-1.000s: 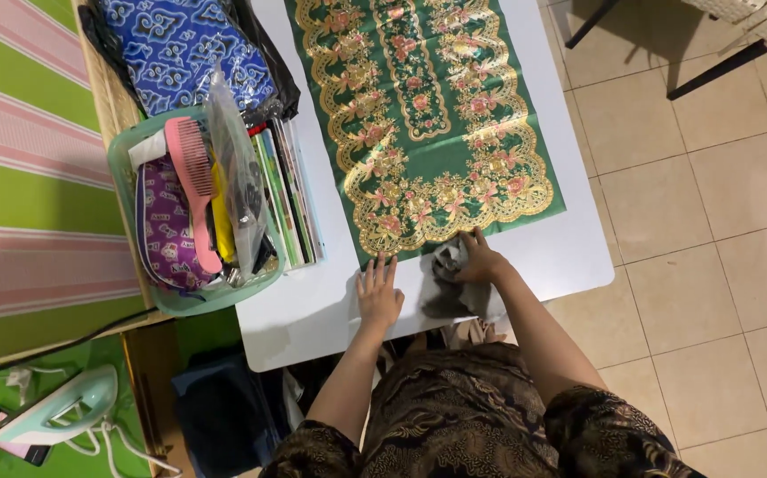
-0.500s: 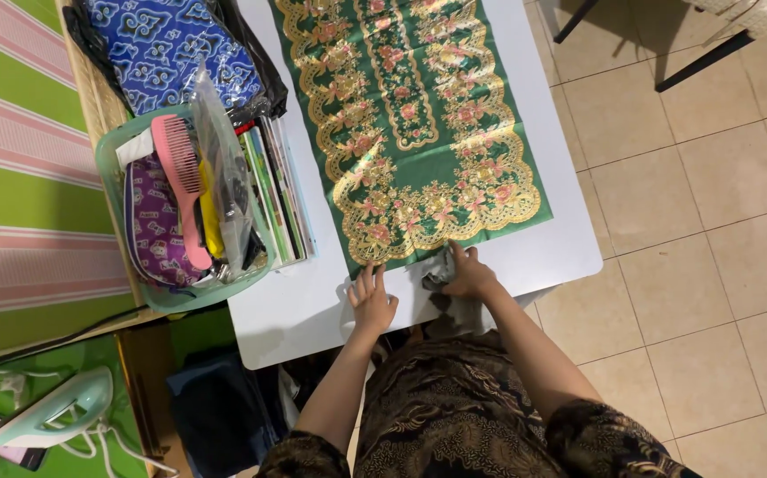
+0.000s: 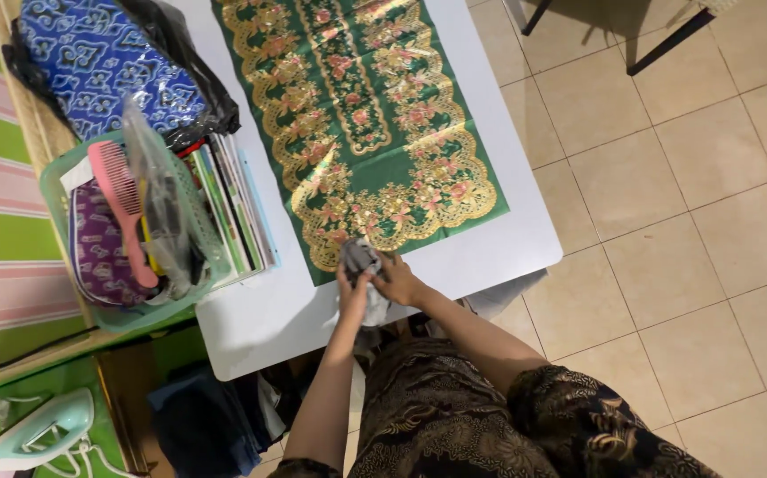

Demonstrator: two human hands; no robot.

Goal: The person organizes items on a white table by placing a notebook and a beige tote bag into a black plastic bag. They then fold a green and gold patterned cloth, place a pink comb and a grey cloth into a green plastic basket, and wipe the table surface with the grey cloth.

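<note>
A crumpled grey cloth [image 3: 361, 258] lies at the near edge of a white table [image 3: 507, 243]. Both hands hold it. My left hand [image 3: 349, 290] grips its left side and my right hand [image 3: 398, 281] grips its right side. More of the grey cloth hangs down below the hands toward my lap. Just beyond it a green and gold patterned cloth [image 3: 357, 115] is spread flat along the table, and the grey cloth overlaps its near border.
A green plastic basket [image 3: 61, 186] with a pink comb [image 3: 122, 208], a purple pouch and plastic bags stands at the table's left. Thin books [image 3: 233, 208] stand beside it. A blue patterned bundle [image 3: 105, 62] lies farther back. An iron [image 3: 25, 434] rests at bottom left. Tiled floor lies right.
My left hand left the table top and closed on the grey cloth beside my right hand. The cloth is bunched higher. The camera view shifted right.
</note>
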